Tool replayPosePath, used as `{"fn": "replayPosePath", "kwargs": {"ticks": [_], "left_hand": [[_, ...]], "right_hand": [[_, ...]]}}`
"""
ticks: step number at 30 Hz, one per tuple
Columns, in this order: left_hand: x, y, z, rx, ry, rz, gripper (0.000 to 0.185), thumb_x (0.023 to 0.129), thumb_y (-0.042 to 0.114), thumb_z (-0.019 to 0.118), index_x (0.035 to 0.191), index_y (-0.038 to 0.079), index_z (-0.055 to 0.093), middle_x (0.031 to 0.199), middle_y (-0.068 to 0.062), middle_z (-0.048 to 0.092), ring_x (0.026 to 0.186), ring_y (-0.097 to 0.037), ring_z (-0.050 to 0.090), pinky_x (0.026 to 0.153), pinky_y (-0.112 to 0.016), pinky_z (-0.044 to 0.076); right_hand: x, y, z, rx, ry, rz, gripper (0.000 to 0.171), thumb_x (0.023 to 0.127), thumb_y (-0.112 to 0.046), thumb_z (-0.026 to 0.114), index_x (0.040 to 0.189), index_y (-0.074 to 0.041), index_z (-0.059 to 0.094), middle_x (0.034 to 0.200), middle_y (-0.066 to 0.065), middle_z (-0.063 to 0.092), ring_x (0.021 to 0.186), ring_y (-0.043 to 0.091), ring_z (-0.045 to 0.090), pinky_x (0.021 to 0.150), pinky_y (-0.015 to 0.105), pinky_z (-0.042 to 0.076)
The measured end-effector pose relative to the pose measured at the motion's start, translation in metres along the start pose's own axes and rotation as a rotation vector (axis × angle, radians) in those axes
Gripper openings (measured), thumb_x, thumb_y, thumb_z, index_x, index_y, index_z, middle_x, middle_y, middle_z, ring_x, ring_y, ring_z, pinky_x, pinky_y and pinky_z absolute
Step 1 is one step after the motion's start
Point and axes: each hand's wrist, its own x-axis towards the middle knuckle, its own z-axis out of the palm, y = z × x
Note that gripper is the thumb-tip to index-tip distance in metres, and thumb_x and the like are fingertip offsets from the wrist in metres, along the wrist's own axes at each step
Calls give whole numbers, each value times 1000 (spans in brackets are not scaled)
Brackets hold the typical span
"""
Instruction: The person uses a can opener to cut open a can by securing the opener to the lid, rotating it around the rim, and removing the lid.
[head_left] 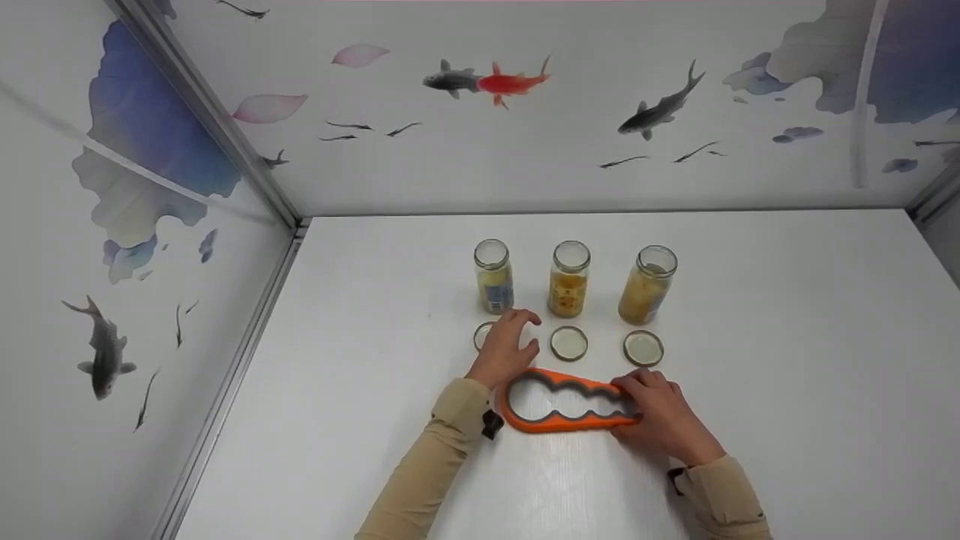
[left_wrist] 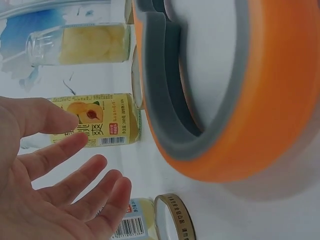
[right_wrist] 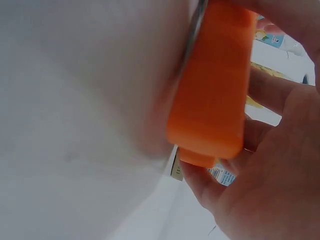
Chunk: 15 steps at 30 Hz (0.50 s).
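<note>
My right hand (head_left: pixel 666 412) grips the narrow end of an orange jar opener (head_left: pixel 559 427) with a grey scalloped inner edge, held low over the table. In the right wrist view, fingers wrap around the orange end (right_wrist: pixel 215 80). My left hand (head_left: pixel 504 351) is spread with relaxed fingers, empty, above the left lid (head_left: pixel 481 334), which it partly covers, and beside the opener's round end. Behind stand three uncapped glass jars of yellow fruit: left (head_left: pixel 495 281), middle (head_left: pixel 568 289) and right (head_left: pixel 645 292). The middle lid (head_left: pixel 569 343) and right lid (head_left: pixel 643 348) lie in front of their jars.
The white table (head_left: pixel 795 360) meets a back wall (head_left: pixel 540 172) printed with fish and petals. A similar side panel (head_left: pixel 45 247) with a metal edge stands at the left.
</note>
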Motion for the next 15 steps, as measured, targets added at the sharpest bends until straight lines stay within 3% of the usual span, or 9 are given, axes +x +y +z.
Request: {"fn": "replayPosePath", "kwargs": {"ticks": [8,15], "left_hand": [[-1,-1,-1,4,-21,-9,24,92,2,59,116,2,59,119,-14,56,113,-30,53,96,-43,43],[-3,0,-2,-15,-26,-8,25,92,2,59,117,0,59,120,-15,55,115,-31,53,97,-43,42]], "right_hand": [[0,1,0,3,19,-15,54,68,-15,87,115,-5,63,109,9,54,103,33,49,85,56,37],[1,-1,-9,92,-44,-11,77,70,-21,87,137,-10,50,129,11,53,120,38,44,95,62,30]]}}
